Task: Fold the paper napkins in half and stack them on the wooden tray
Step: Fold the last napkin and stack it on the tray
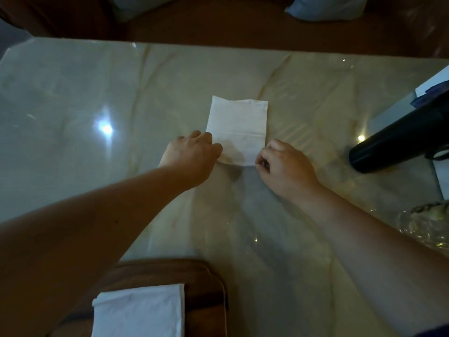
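Note:
A white paper napkin (238, 127) lies flat on the glossy marble table (97, 93) in the middle of the view. My left hand (192, 159) pinches its near left corner. My right hand (284, 164) pinches its near right corner between thumb and fingers. The near edge of the napkin is slightly lifted off the table. At the bottom, close to me, stands the wooden tray (206, 283). White folded napkins (141, 310) lie stacked on it, partly hidden by my left forearm.
A black cylindrical bottle (398, 139) lies tilted at the right. Behind it is a white box (432, 86). A clear glass object (427, 227) sits at the right edge. A brown seat with pale cushions (325, 8) runs beyond the table's far edge.

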`<state>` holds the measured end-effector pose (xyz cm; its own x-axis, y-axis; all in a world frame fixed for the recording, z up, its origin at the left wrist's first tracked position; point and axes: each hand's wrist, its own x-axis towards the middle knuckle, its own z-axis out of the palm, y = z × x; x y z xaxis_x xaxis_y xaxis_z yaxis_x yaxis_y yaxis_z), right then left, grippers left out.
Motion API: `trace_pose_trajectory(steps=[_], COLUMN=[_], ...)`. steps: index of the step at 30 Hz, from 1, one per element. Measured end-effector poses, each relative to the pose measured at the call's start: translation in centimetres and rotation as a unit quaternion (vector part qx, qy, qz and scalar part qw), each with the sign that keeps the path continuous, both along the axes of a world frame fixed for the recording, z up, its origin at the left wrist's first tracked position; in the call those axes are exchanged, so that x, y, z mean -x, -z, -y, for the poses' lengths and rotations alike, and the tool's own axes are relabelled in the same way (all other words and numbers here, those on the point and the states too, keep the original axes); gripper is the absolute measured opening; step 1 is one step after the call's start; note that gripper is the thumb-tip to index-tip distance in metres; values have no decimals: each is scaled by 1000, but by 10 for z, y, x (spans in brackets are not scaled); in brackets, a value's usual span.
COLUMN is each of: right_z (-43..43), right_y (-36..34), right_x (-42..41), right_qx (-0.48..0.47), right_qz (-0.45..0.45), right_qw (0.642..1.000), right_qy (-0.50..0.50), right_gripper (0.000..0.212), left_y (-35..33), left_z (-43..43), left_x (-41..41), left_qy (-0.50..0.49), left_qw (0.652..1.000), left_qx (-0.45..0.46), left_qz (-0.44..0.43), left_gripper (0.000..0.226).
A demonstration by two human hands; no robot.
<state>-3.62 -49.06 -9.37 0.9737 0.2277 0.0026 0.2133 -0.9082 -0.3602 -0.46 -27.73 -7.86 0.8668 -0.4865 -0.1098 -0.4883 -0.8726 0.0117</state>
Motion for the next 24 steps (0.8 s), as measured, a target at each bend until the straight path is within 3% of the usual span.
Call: trace_pose_trajectory(steps=[8, 13, 18, 24], right_z=[1, -1, 3, 5], right_y=[-9, -7, -14, -10], right_x=[57, 93, 84, 10], right_qx=[-23, -25, -73, -100], right_qz=[-33, -73, -99, -33], right_qw=[995, 989, 990, 993], right_qy=[-94, -129, -65, 44], right_gripper=[6, 8, 16, 18], left_y=[-2, 1, -11, -16], left_z=[-13, -26, -29, -17], left_x=[60, 94, 87, 26], left_qy=[63, 96, 57, -75], left_qw=[995, 992, 990, 986], left_qx=[12, 38, 84, 127], left_qz=[-75, -75, -99, -82], left_gripper=[13, 7, 21, 32])
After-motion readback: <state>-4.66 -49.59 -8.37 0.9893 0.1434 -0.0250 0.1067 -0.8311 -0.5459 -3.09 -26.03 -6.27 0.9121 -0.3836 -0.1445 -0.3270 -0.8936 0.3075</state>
